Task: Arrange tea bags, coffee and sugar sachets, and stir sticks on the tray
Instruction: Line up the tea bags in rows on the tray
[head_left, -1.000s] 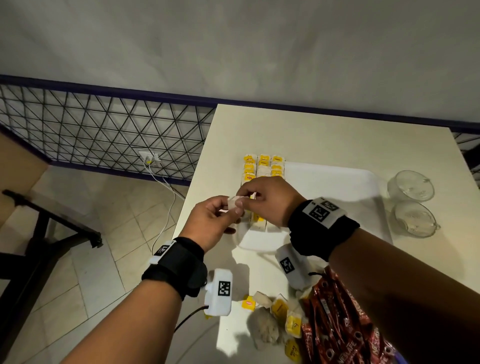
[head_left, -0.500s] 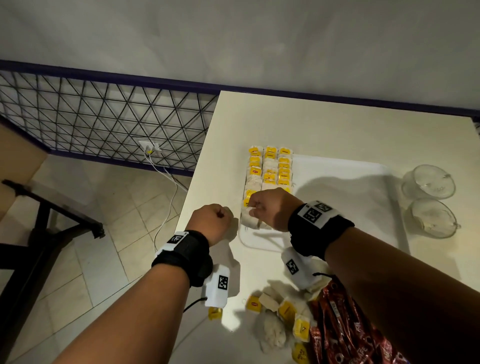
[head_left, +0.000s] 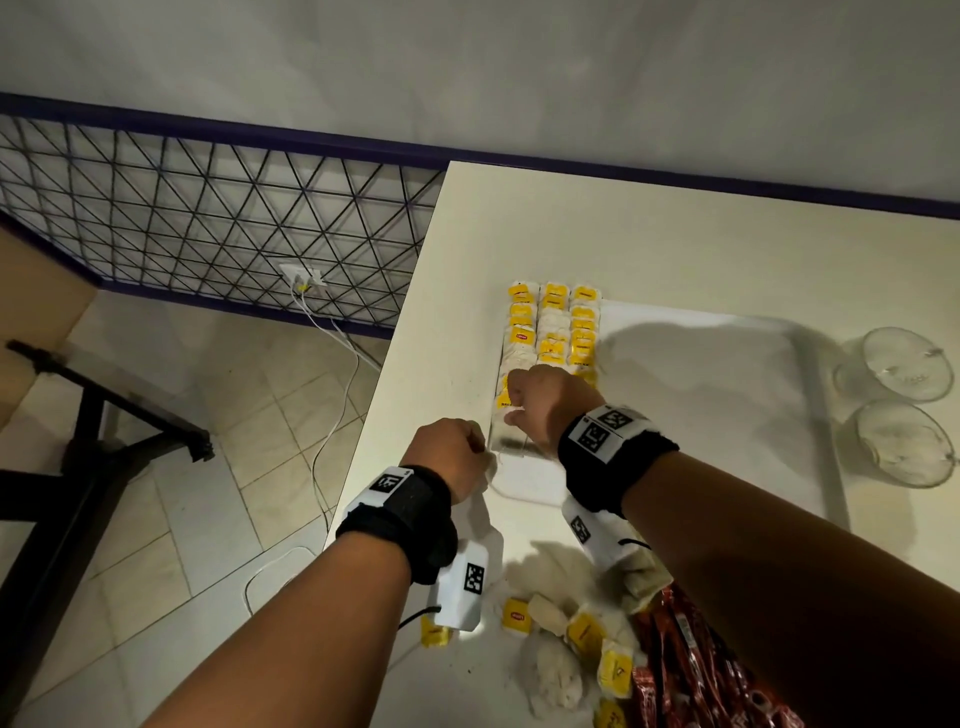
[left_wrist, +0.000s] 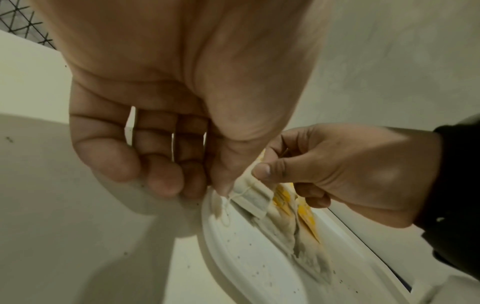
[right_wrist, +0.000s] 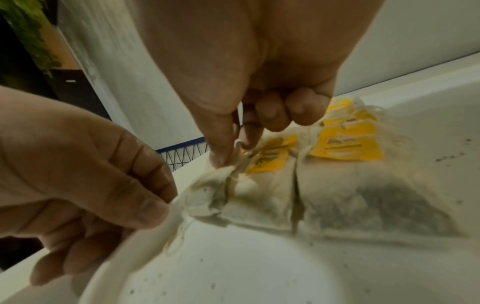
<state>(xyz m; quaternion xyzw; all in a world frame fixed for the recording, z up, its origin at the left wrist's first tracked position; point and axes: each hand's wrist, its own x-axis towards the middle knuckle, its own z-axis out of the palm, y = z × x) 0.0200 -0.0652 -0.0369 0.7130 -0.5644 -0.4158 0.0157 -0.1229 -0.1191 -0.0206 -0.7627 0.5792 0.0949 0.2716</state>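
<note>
The white tray (head_left: 727, 364) lay on the pale worktop (head_left: 649, 234), and everything else is placed from it. Three columns of tea bags (head_left: 553, 327) with yellow tags filled the tray's far-left part. At the near-left corner of the tray the right hand (head_left: 553, 402) was curled, its thumb and forefinger pinching the top of one tea bag (right_wrist: 249, 195) where the string meets the paper; that bag lay directly under the fingertips, on the tray floor just inside the rim, beside another flat bag with dark tea showing through. The left hand (head_left: 449, 457) sat just outside the tray's left rim, fingers curled inward, thumb and forefinger nipping the thin white string (left_wrist: 228, 205) that ran from that same bag over the rim. The bag's tag could not be made out.

Off the tray's near edge a loose heap of tea bags (head_left: 566, 634) with yellow tags lay on the worktop, and just right of the heap a pile of red sachets (head_left: 691, 670), partly covered by the right forearm. Beyond the tray's right edge two clear glass cups (head_left: 898, 405) stood one behind the other, close together.
</note>
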